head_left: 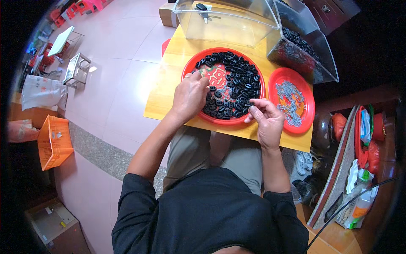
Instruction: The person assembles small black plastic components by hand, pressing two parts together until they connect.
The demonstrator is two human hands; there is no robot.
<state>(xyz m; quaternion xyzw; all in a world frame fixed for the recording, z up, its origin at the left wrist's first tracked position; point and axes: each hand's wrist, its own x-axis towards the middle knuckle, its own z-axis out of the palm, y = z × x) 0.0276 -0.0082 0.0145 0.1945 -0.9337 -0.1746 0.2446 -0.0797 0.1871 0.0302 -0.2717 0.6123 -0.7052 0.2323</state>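
Note:
A round red tray [224,122] lies before me, holding many small black oval cord locks [246,78] with two holes each. Its patterned bottom shows in the middle, with some thin grey pieces scattered there. My left hand [188,96] is over the tray's left side, fingers curled down; their tips and whatever they hold are hidden. At the tray's lower right rim, my right hand [269,122] pinches a small black cord lock [251,103] between thumb and fingers. Beside the tray is a smaller red plate [311,103] of small grey, spring-like pieces [290,99].
All this stands on a yellow wooden table [163,101]. At its far side is a clear plastic bin [228,31] with a key [204,13] showing. Another clear bin [302,53] holds more black pieces. An orange crate [55,142] stands on the floor at left.

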